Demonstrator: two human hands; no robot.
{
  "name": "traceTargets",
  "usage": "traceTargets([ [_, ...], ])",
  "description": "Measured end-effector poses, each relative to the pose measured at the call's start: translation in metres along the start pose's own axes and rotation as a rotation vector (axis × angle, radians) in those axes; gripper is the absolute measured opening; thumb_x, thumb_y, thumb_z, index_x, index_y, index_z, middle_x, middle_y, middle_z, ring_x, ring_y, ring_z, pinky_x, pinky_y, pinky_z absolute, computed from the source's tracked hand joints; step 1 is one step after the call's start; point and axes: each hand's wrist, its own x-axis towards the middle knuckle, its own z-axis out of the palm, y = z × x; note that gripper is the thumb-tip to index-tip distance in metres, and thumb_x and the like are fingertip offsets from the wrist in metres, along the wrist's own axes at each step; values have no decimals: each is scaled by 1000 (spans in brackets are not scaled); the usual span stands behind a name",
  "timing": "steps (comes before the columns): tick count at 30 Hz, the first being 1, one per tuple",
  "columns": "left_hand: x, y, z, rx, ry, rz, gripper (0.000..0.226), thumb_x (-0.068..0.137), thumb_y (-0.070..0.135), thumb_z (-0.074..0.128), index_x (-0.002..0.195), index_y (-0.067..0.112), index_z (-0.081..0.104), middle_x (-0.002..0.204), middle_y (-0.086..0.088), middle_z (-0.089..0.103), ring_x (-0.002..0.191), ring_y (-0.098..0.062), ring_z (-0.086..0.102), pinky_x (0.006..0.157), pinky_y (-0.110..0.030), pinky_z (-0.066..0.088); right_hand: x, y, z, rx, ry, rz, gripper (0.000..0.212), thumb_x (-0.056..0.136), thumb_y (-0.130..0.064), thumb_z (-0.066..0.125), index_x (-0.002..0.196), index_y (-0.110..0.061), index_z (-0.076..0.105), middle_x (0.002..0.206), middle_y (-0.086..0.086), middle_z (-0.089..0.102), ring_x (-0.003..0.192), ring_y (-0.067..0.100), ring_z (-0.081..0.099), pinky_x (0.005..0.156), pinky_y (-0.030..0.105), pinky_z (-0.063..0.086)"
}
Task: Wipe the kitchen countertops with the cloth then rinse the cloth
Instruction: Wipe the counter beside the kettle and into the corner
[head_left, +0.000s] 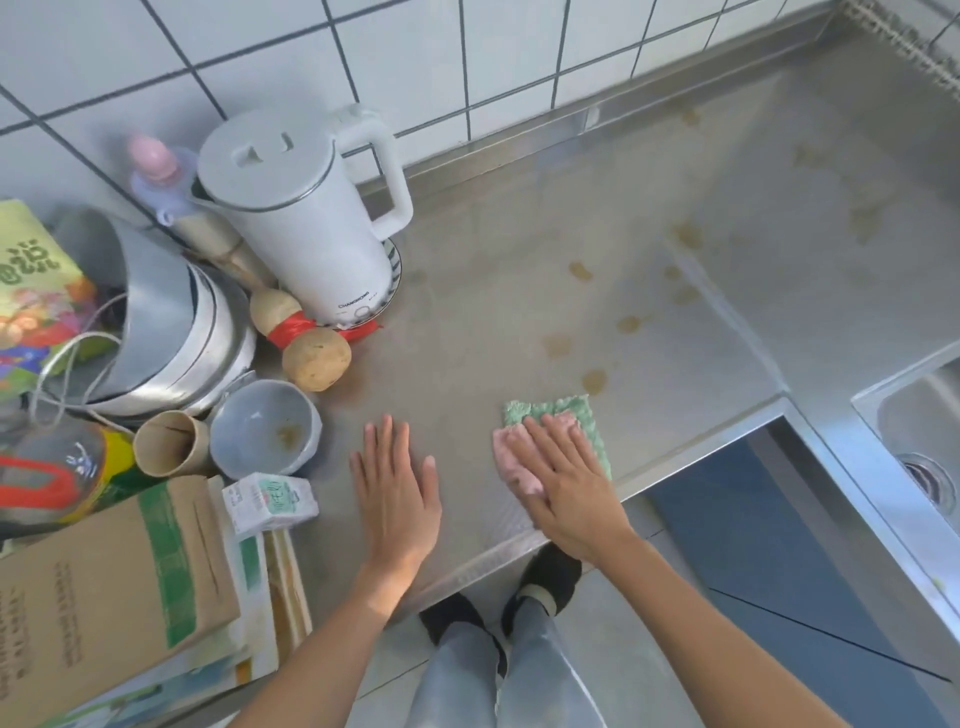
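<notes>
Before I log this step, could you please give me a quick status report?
Both hands flat: left hand on steel countertop, right hand pressing green-and-pink cloth. Brown stains ahead. Grey bowl left.

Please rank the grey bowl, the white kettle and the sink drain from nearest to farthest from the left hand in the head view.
From the left hand, flat on the countertop:
1. Grey bowl, just to its left.
2. White kettle, farther back on the left, by the tiled wall.
3. Sink drain, far right, in the sink.
</notes>
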Motion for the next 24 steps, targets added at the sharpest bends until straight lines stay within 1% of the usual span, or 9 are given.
traceTargets([
  [2, -1, 4, 5, 34, 60, -14, 60, 107, 38, 30, 158, 8, 39, 168, -12, 33, 161, -29, 19, 130, -53, 15, 29, -24, 0, 38, 13, 92, 62, 109, -49, 16, 166, -32, -1, 176, -2, -1, 159, 21, -21, 127, 41, -22],
  [4, -3, 2, 10, 48, 108, 3, 57, 107, 35, 35, 156, 8, 42, 167, -12, 37, 160, -29, 23, 130, -53, 17, 48, -47, 4, 53, 7, 90, 63, 109, -49, 18, 166, -33, -6, 176, 0, -5, 158, 23, -25, 127, 44, -22],
  [7, -3, -3, 15, 95, 129, 28, 57, 107, 36, 35, 157, 9, 40, 167, -11, 37, 161, -26, 20, 130, -51, 17, 31, -45, 11, 45, -7, -160, 64, 111, -47, 26, 167, -30, 0, 176, 0, 2, 162, 24, -14, 130, 46, -12],
  [10, -2, -5, 18, 92, 149, 15, 58, 107, 38, 33, 156, 9, 41, 166, -11, 38, 161, -25, 20, 130, -52, 18, -4, 7, 8, -12, -15, -317, 65, 112, -47, 34, 168, -29, 5, 176, -2, 7, 163, 22, -4, 131, 44, -8],
  [14, -3, -5, 24, 38, 251, 36, 55, 106, 35, 39, 151, 6, 48, 162, -14, 44, 158, -28, 28, 127, -56, 24, -15, 56, -2, -9, -40, -215, 63, 112, -50, 28, 167, -33, 3, 176, -6, 5, 163, 18, -6, 132, 45, -6],
  [18, -1, -8, 30, 27, 291, 61, 54, 105, 33, 41, 152, 7, 48, 162, -14, 44, 158, -29, 30, 126, -57, 26, 19, 12, 1, 67, 26, 35, 60, 111, -48, 31, 167, -31, 17, 175, 0, 17, 163, 23, 0, 130, 48, -1],
  [20, -1, -8, 30, 18, 301, 65, 53, 105, 31, 42, 152, 7, 48, 163, -13, 43, 158, -28, 29, 126, -57, 26, 40, -21, 2, 105, 48, 113, 61, 110, -49, 29, 167, -30, 16, 175, 1, 13, 163, 25, -4, 129, 48, -4],
  [22, -2, -7, 29, 9, 314, 70, 52, 105, 30, 43, 152, 8, 48, 163, -12, 43, 158, -28, 29, 126, -57, 26, 50, -38, 3, 103, 25, 66, 62, 111, -48, 27, 167, -28, 13, 176, 2, 9, 162, 25, -9, 130, 49, -5],
  [24, -2, -5, 27, 4, 321, 76, 51, 105, 29, 44, 151, 7, 48, 163, -12, 44, 158, -28, 29, 126, -56, 26, 42, -31, 3, 74, -6, -82, 62, 111, -46, 29, 168, -27, 13, 176, 2, 11, 163, 26, -6, 131, 51, 0],
])
